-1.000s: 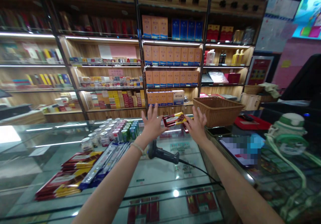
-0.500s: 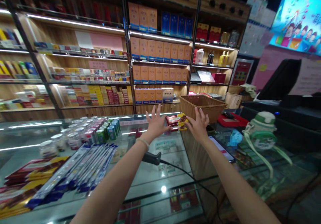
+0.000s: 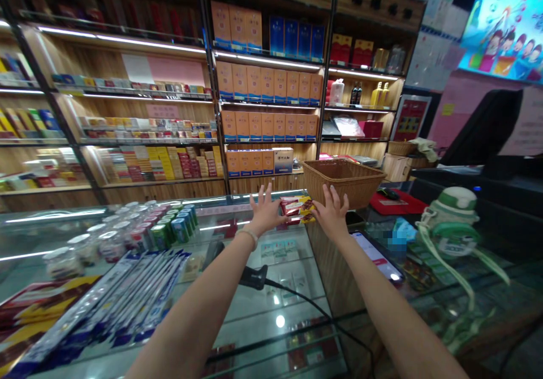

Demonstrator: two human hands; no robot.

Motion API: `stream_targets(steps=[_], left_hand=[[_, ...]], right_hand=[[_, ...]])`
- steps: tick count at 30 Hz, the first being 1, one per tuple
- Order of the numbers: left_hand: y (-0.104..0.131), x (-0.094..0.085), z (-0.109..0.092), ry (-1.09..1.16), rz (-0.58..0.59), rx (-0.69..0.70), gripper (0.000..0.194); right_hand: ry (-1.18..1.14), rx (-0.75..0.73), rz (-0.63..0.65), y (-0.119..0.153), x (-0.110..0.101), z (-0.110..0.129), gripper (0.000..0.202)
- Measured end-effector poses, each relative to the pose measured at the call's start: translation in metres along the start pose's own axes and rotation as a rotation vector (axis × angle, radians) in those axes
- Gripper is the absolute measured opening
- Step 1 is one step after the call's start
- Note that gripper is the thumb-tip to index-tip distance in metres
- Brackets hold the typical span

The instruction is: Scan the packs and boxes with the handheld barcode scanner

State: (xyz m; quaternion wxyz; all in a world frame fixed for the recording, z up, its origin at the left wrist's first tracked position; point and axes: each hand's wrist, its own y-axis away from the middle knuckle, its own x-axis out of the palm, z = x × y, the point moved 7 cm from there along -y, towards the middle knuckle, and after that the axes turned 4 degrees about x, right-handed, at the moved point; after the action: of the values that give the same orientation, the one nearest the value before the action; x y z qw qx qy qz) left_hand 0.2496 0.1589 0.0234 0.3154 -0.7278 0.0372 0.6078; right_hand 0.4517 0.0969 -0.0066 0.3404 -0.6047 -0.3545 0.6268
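A small red and yellow packet (image 3: 297,205) lies between my two hands at the far side of the glass counter (image 3: 237,322). My left hand (image 3: 266,215) has its fingers spread, with the thumb near the packet's left end. At the right end, the thumb side of my right hand (image 3: 332,215) touches or nearly touches the yellow part; its other fingers are apart. Below my left wrist lies a black scanner (image 3: 254,277) with a cable. The brown wicker basket (image 3: 343,178) stands just behind my right hand.
Long blue and silver packets (image 3: 123,294), jars (image 3: 112,246) and small cans (image 3: 180,229) cover the counter's left side. On the right are a phone (image 3: 377,257), a red mat (image 3: 396,202) and a green-lidded bottle (image 3: 456,215). Stocked shelves (image 3: 271,104) stand behind.
The view has shifted slightly. My right hand has moved slightly left relative to the basket, and its fingers are somewhat closer together. The packet stays between my hands.
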Motion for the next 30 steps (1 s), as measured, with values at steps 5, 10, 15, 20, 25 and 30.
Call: stream_targets(steps=[5,10,15,20,25,30], left_hand=[[-0.003,0.02,0.002,-0.027,0.09,-0.006,0.068],[-0.003,0.036,0.002,-0.018,0.137,0.0,0.064],[-0.004,0.045,-0.001,-0.039,0.179,-0.003,0.064],[-0.003,0.054,-0.002,-0.045,0.193,-0.011,0.062],[-0.002,0.06,-0.001,-0.05,0.187,-0.01,0.065],[0.001,0.055,-0.005,-0.072,0.125,0.034,0.069]], right_hand=[[0.008,-0.023,0.006,0.01,0.013,-0.001,0.021],[0.006,-0.044,0.035,0.017,0.021,-0.003,0.018],[0.023,-0.068,0.068,0.023,0.031,-0.004,0.013],[0.04,-0.092,0.092,0.028,0.039,-0.005,0.012],[0.041,-0.101,0.145,0.031,0.045,-0.006,0.013],[0.055,-0.085,0.165,0.031,0.046,-0.006,0.012]])
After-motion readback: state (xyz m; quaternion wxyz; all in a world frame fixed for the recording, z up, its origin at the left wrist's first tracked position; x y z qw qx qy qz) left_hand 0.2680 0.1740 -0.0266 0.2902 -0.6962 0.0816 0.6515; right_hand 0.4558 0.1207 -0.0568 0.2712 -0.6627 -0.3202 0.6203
